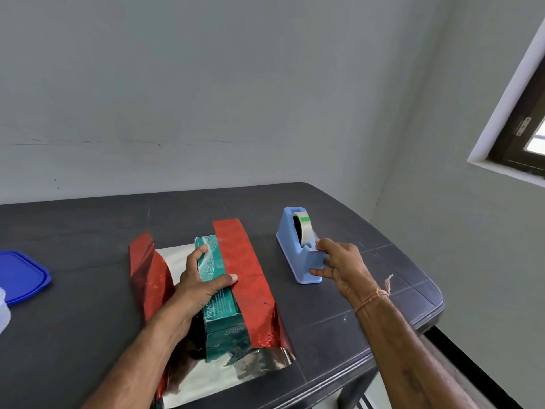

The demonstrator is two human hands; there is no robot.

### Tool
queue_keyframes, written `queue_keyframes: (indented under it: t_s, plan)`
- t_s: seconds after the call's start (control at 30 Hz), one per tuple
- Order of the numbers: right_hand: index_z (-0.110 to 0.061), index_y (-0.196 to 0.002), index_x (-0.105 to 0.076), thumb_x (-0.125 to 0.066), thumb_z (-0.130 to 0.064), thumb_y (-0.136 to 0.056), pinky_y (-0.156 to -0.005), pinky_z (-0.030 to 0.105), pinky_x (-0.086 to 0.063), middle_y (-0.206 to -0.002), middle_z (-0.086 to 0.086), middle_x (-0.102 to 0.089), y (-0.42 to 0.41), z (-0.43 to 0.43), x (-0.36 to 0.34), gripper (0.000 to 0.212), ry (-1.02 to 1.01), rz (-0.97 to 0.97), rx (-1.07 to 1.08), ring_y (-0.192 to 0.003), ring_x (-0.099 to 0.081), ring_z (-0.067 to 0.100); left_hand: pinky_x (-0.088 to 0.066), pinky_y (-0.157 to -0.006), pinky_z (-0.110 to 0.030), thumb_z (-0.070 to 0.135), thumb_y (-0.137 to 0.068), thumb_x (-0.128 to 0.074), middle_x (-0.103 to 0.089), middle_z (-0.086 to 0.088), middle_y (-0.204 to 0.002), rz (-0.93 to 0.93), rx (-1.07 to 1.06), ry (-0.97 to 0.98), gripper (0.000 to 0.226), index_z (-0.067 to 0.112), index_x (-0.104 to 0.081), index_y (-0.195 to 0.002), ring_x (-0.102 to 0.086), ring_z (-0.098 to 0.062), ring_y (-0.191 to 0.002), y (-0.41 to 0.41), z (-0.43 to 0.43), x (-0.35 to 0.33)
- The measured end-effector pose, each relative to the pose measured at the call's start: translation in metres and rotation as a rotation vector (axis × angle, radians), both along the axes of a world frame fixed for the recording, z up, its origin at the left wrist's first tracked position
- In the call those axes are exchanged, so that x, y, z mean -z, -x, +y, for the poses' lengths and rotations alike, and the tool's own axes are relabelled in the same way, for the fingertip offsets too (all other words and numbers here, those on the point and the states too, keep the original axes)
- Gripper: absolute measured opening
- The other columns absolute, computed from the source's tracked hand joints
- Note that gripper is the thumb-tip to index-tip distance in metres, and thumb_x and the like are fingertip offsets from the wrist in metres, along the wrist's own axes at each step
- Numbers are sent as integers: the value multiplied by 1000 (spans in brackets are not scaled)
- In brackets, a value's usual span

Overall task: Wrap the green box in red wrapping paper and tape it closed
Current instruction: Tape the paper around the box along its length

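A green box [219, 312] lies lengthwise on a sheet of red wrapping paper [250, 278] whose silver inner side faces up. The paper's right flap is folded over the box's top; the left flap [146, 276] stands up loosely. My left hand [197, 283] grips the box from above, its thumb pressing the folded flap's edge. My right hand [339, 264] is at the front of the blue tape dispenser [298, 249], thumb and forefinger pinching the tape end at the cutter. A roll of clear tape [302, 224] sits in the dispenser.
A blue plastic lid [20, 276] and a clear container [3, 311] lie at the dark table's [368, 314] left edge. The table's rounded right corner and front edge are near the dispenser. A grey wall is behind and a window at the right.
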State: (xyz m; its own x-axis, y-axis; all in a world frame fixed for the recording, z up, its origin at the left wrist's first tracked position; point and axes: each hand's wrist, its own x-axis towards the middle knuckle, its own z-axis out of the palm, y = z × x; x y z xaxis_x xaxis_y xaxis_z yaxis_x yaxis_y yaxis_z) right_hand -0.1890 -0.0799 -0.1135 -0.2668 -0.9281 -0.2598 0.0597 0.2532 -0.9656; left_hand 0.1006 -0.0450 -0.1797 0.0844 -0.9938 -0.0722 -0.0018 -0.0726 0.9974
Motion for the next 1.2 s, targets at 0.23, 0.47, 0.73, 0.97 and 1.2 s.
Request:
queue_keyframes:
  t_s: [0.23,0.47,0.73,0.97,1.2]
  plan:
    - [7,-106,-63,-74,-15,-91,-81,48,-63,-113,16,-66,2,11,16,29,85,-74,16,-100,-72,27,-50,-105,-43,50,-49,-96,-44,5,-149,6,-6,18,106,57,-38,-137,-56,-23,-125,1,1,-2]
    - [11,-108,-66,-73,-20,-93,-77,35,-65,-113,16,-67,3,20,32,35,133,-157,13,-109,-69,27,-49,-106,-43,37,-66,-96,-41,6,-153,17,-6,15,97,57,-37,-141,-54,-23,-128,0,0,1]
    - [3,-99,-71,-73,-22,-91,-76,36,-64,-103,10,-71,-2,25,47,26,176,-178,60,-101,-71,24,-47,-93,-33,29,-76,-90,-37,7,-156,23,0,43,93,48,-34,-148,-52,-21,-128,1,-1,2]
    - [-2,-92,-73,-76,-19,-90,-78,36,-65,-104,14,-75,-9,20,61,17,201,-135,128,-96,-74,23,-51,-92,-34,30,-76,-90,-39,7,-154,20,5,16,93,51,-34,-146,-56,-23,-125,0,-1,1]
    - [-12,-91,-73,-69,-27,-97,-89,46,-61,-94,8,-75,-13,31,77,16,169,3,237,-93,-73,24,-53,-101,-43,40,-64,-95,-44,5,-150,27,22,-7,100,57,-35,-142,-61,-24,-120,-1,1,-1]
